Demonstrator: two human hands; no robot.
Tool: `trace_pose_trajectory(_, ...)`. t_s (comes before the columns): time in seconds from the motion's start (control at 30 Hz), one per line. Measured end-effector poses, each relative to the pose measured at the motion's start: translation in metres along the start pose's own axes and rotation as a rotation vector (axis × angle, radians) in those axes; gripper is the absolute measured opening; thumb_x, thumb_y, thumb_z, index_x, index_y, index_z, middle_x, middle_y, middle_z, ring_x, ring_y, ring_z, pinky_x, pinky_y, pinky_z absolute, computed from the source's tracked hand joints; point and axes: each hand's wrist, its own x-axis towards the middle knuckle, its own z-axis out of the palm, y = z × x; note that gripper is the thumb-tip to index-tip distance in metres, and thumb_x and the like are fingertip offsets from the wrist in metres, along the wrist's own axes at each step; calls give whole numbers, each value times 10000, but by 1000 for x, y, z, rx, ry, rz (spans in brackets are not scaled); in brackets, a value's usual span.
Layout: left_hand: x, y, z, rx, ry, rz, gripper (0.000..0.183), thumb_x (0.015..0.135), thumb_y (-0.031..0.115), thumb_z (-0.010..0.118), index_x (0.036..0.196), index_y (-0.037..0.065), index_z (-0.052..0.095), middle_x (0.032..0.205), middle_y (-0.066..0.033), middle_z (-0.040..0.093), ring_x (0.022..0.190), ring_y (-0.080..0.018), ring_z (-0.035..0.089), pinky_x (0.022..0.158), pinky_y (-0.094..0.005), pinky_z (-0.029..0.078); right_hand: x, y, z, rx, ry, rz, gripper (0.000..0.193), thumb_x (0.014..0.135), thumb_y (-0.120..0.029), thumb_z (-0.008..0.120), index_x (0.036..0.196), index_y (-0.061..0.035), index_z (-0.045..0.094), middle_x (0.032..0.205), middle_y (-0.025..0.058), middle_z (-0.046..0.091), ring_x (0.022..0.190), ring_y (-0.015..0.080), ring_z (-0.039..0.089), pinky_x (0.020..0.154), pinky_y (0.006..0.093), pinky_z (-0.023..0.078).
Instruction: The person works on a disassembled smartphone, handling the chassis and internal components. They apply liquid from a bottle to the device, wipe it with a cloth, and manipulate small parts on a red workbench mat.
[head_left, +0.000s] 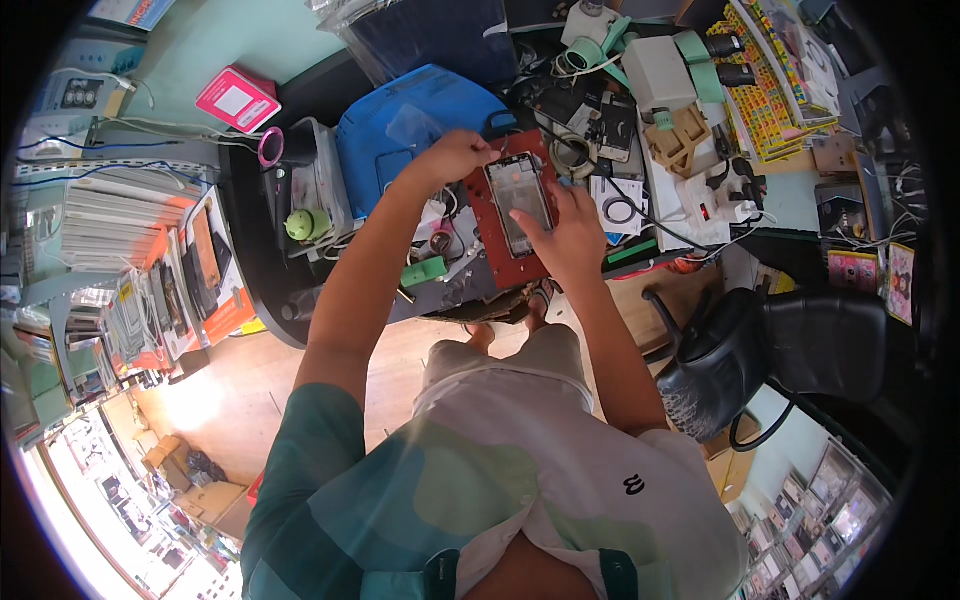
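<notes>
A phone housing (520,192) with a black rim and a pale grey inside lies on a dark red work mat (508,271), near the front of the bench. My right hand (574,240) grips its right side, the thumb laid over the face and the fingers along the edge. At the mat's upper left corner, close to the top of the housing, is my left hand (456,160). Its fingertips are pinched together; whatever is between them is too small to make out.
Left of the mat lies a blue sheet (370,125). A green microscope (665,75) stands at the back right, beside a white power strip (705,200) and cables. A green figurine (306,224) sits left. A black chair (735,335) is at my right.
</notes>
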Motion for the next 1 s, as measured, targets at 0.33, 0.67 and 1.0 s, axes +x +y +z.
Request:
trace_pose_trajectory(0.33,2,8,-5,-6,-1,-38,371,968,367,787,1077,14,755,988,-72,701,947,-182,605,851,-354,472,36,7,32,41,43,20,450,864,-413,824,1106,-40,752,1057,107,686,921,318,696,762,431,572)
trace_pose_trajectory(0.67,9,10,-5,19,-40,-51,406,968,409,776,1098,25,755,1004,-79,706,956,-193,610,859,-353,474,99,61,43,114,-126,10,243,924,-328,758,939,-89,803,926,124,716,892,343,714,781,471,555)
trace_pose_trajectory(1.0,6,3,-8,31,-39,-61,431,965,446,771,1116,43,749,1052,-62,693,991,-193,596,861,-351,472,-53,16,-24,-73,-29,71,358,864,-387,842,945,-48,767,844,74,656,791,262,671,635,401,535)
